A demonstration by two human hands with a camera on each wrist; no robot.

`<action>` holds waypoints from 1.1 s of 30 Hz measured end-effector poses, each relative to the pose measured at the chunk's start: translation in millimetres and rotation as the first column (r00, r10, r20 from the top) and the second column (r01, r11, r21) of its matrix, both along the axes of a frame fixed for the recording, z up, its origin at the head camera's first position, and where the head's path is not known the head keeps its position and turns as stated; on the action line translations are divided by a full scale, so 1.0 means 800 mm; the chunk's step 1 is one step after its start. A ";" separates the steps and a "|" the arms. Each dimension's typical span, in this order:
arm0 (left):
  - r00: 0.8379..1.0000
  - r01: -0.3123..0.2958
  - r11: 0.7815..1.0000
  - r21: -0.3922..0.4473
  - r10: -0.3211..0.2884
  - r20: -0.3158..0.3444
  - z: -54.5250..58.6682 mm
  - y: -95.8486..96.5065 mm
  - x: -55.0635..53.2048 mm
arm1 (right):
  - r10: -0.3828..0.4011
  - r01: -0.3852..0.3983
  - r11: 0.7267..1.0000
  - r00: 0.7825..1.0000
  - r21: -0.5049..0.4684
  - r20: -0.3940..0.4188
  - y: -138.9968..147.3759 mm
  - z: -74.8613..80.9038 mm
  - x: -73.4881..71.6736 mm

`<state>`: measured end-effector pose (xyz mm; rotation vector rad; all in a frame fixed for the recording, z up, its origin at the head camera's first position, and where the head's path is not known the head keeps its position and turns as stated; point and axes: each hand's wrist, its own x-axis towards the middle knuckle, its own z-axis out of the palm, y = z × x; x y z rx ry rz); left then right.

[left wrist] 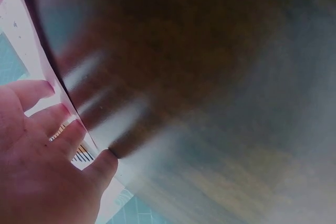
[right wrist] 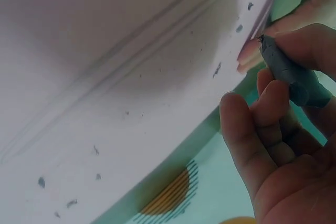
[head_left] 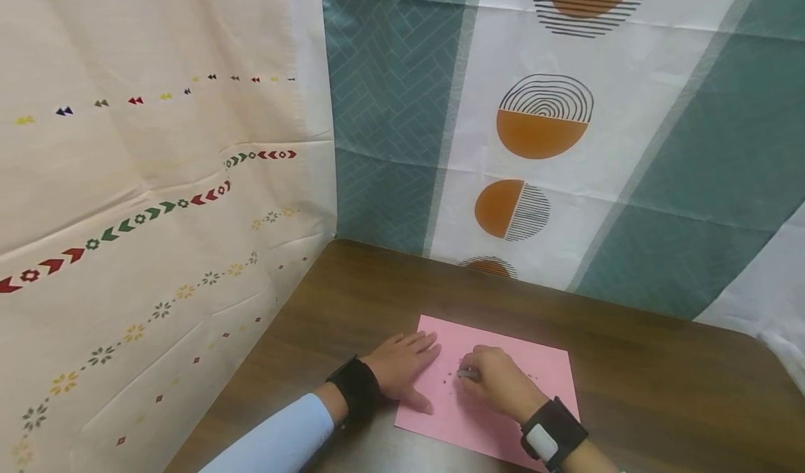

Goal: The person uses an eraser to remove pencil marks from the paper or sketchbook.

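A sheet of pink paper point(head_left: 522, 347) lies on the brown table. My left hand point(head_left: 402, 366) rests on its left edge, fingers spread out and thumb apart. Between the thumb and fingers of my right hand point(head_left: 499, 383) is a small dark grey eraser point(right wrist: 286, 72), worn and cracked, pinched over the middle of the sheet. In the right wrist view, faint grey pencil lines point(right wrist: 121, 69) run along the paper, with dark eraser crumbs point(right wrist: 41, 182) scattered about. The left wrist view shows the left fingertips point(left wrist: 107, 163) at the paper's edge.
The wooden table point(head_left: 666, 382) extends to both sides of the paper. Behind it hangs a green and white patterned cloth point(head_left: 402, 110), and a cream cloth point(head_left: 157, 214) hangs along the left side. Both wrists wear black bands point(head_left: 355, 388).
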<state>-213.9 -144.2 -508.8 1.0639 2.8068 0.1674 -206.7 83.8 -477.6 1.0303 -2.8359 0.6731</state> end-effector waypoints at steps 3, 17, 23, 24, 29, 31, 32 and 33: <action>1.000 -0.001 1.000 0.002 0.001 0.000 0.001 0.001 0.000 | 0.016 -0.016 1.000 1.000 0.007 -0.005 -0.003 -0.005 -0.003; 0.999 0.011 1.000 -0.005 -0.011 -0.031 0.000 0.003 -0.001 | 0.052 -0.050 0.997 0.998 0.058 -0.026 -0.013 -0.028 -0.004; 0.999 0.011 1.000 -0.010 -0.011 -0.034 -0.002 0.003 -0.002 | -0.001 0.004 0.996 0.999 0.084 -0.041 -0.002 -0.032 -0.003; 0.999 0.009 1.000 -0.009 -0.010 -0.032 -0.001 0.003 -0.002 | -0.011 0.014 0.996 0.999 0.087 -0.042 0.001 -0.032 -0.002; 1.000 0.005 1.000 0.002 -0.005 -0.005 -0.001 0.002 0.000 | -0.065 0.067 0.992 0.998 0.104 -0.026 0.020 -0.029 -0.001; 1.000 0.005 1.000 0.009 -0.006 0.007 -0.001 0.001 0.000 | -0.089 0.090 0.990 0.996 0.107 -0.021 0.030 -0.028 0.000; 1.000 0.007 1.000 0.014 -0.007 0.011 -0.002 0.000 0.000 | -0.099 0.101 0.989 0.995 0.109 -0.018 0.037 -0.027 0.001; 1.000 0.008 1.000 0.016 -0.008 0.012 -0.002 0.000 0.000 | -0.114 0.115 0.987 0.993 0.116 -0.016 0.043 -0.026 0.001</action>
